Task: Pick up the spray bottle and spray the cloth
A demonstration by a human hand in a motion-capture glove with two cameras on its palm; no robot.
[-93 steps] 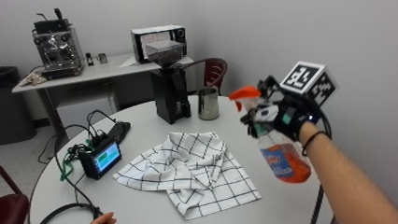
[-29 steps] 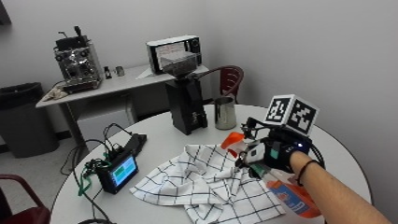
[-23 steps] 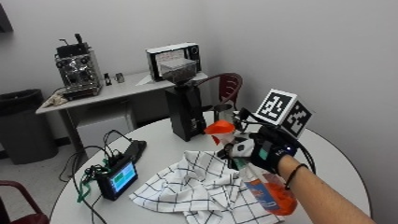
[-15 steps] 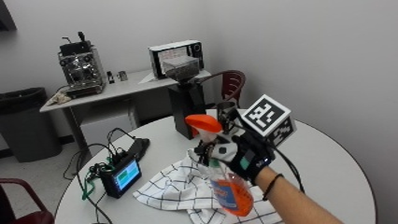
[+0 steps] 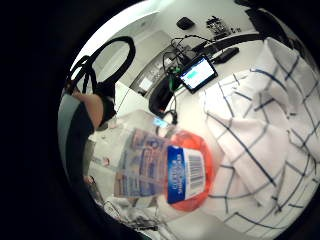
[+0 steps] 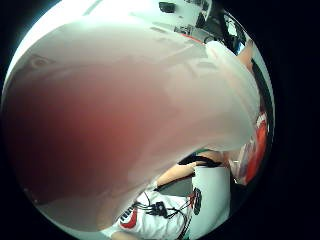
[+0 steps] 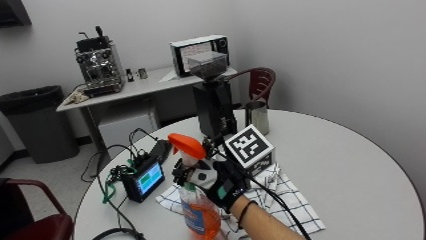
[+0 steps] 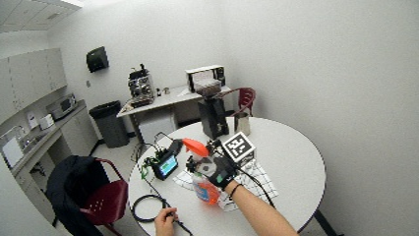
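Outside view: gloved right hand [image 7: 216,184] was clamped round the neck of the spray bottle [image 7: 197,212], held upright above the table [image 7: 346,165], orange head up, just over the near edge of the checked cloth [image 7: 286,200]. Small screen [image 7: 148,179] with cables sat beside the cloth; grinder [image 7: 214,102] and steel jug [image 7: 257,116] stood further back.

Wide view: round white table, a side counter with espresso machine [image 8: 140,84], bin [image 8: 108,123], red chairs, plain white walls.

Little-finger palm view: bottle body [image 5: 165,170] filled the centre, cloth [image 5: 260,135] lay flat alongside, screen [image 5: 198,73] beyond.

Thumb palm view: mostly blocked by the bottle [image 6: 125,110].

Risk, judged: nozzle looked aimed toward the screen side, so spray could wet the electronics and miss the cloth
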